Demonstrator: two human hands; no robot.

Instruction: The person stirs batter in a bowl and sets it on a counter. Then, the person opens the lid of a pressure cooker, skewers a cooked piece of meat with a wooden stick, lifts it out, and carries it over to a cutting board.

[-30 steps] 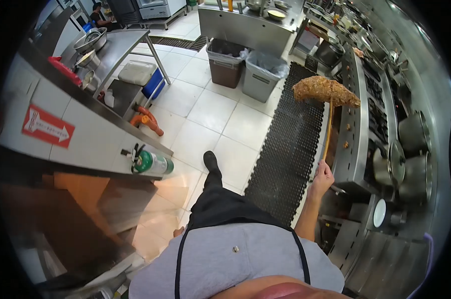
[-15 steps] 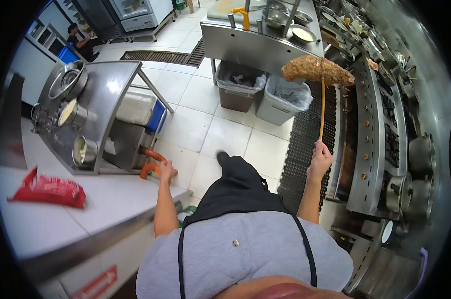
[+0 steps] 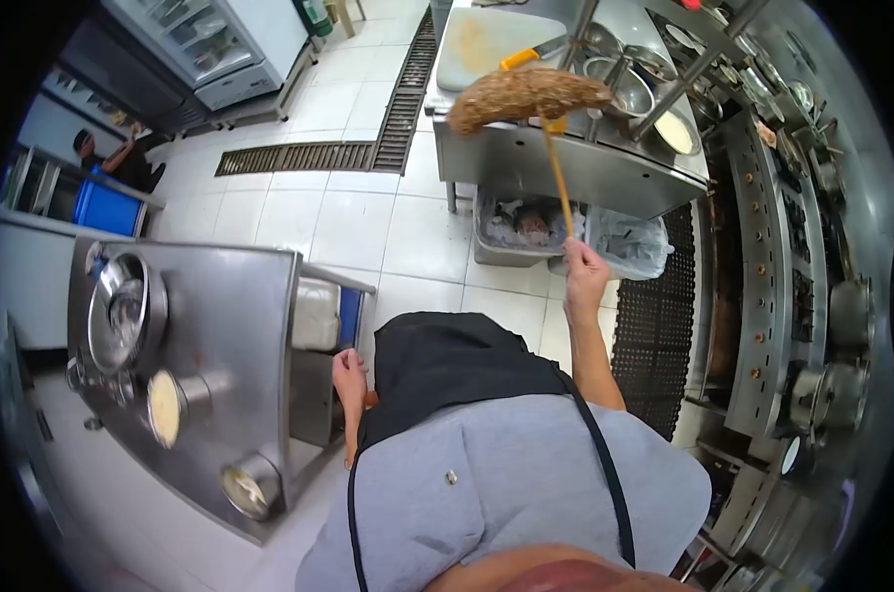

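Note:
My right hand is closed around the lower end of a thin wooden stick, which points up and away from me. At its far end sits a long, brown, rough-textured piece, crosswise to the stick. I cannot tell whether it is food or a bristly brush head. In this view the brown piece overlaps the front edge of the steel counter. My left hand hangs low by the near edge of the steel table; its fingers are curled, with nothing visible in them.
A cutting board and an orange-handled knife lie on the counter. Lined bins stand beneath it. At right runs the stove. Metal pots stand on the left table. A person sits at far left.
I have moved forward, and my view has turned. The stick with the brown piece has swung left over the counter edge. My left hand is away from the orange pipe.

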